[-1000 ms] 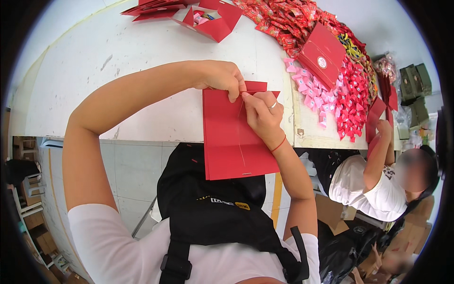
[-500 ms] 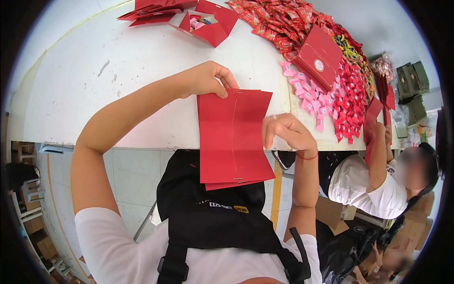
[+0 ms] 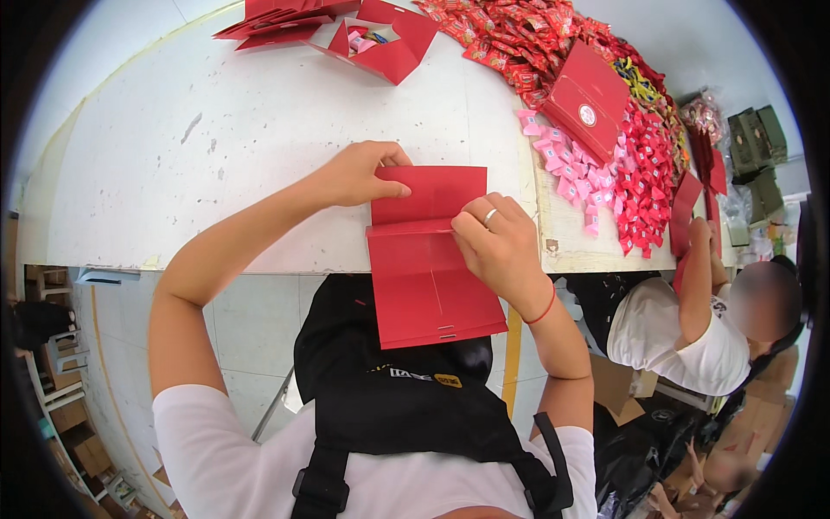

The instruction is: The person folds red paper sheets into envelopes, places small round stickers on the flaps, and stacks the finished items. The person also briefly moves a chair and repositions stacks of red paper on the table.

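Head view: your red card blank (image 3: 437,298) sits in front of you, upper panel over the edge of the bench (image 3: 216,199), lower panel hanging out over your black apron (image 3: 389,424). Taking the card as the dial, your left hand (image 3: 367,176) is at 11 o'clock, its fingers closed around the upper panel's left edge, thumb on the near face. Your right hand (image 3: 503,242) is between 2 and 3 o'clock, fingers curled tight at the right end of the crosswise fold; you seem to be pinching it, though the contact is partly hidden.

You appear to be at the folding step, working that crease. The next move calls for a steady left hold and even pressure along the fold, keeping the panels square. An open red box (image 3: 403,59) with small wrapped pieces inside sits just before 12 o'clock.
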A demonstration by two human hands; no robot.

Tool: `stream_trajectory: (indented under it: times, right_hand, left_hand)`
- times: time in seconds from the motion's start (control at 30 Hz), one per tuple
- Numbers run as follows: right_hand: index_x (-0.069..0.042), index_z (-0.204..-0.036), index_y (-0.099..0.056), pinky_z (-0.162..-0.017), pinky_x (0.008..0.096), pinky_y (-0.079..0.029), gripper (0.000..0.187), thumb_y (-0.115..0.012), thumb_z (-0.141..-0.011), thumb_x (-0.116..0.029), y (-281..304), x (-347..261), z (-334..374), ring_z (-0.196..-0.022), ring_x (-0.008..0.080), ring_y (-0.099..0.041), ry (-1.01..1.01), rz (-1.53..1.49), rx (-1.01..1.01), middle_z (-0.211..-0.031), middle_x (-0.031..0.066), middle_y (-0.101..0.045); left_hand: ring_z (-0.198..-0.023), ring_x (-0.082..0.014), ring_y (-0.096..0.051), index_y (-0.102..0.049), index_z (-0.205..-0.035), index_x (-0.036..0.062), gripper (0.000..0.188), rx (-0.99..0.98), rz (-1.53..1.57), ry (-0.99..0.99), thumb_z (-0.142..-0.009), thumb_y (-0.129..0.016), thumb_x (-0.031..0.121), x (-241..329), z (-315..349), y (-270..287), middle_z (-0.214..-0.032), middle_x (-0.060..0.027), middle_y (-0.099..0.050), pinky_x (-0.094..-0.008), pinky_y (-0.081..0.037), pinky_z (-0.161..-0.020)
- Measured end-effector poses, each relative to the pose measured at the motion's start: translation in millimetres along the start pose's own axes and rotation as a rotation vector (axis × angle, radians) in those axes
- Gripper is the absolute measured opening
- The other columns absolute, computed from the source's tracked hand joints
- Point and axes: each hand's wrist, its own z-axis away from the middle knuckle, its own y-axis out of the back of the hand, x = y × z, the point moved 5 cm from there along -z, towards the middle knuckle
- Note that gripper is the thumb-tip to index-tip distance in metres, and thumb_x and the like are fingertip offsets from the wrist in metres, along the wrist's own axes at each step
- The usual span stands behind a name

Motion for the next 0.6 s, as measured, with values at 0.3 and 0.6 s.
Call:
stream_trajectory:
  times: [0.3, 0.6]
  right_hand:
    - [-0.007, -0.091, -0.063, -0.074, 0.0361, -0.047, 0.021, -0.074, -0.074, -0.004, 5, 13, -11, -0.082, 0.0246, -0.061, -0.031, -0.054, -0.061, -0.087, 0.0063, -0.064]
    - [-0.003, -0.096, -0.063, -0.084, 0.0356, -0.047, 0.02, -0.06, -0.075, -0.002, -1, -8, -9, -0.101, 0.0241, -0.063, 0.064, 0.117, 0.019, -0.103, 0.0087, -0.067]
  left_hand:
    - [-0.092, -0.0121, -0.062, -0.063, -0.105, 0.0044, 0.028, -0.313, 0.784, 0.333, -0.078, -0.063, -0.004, 21, -7, -19, -0.101, -0.0034, -0.067, -0.0283, -0.049, -0.085]
    - [-0.082, -0.0141, -0.055, -0.061, -0.099, 0.0033, 0.033, -0.443, 0.124, 0.154, -0.068, -0.068, -0.004, 39, -22, 5, -0.091, -0.0032, -0.061, -0.0289, -0.045, -0.071]
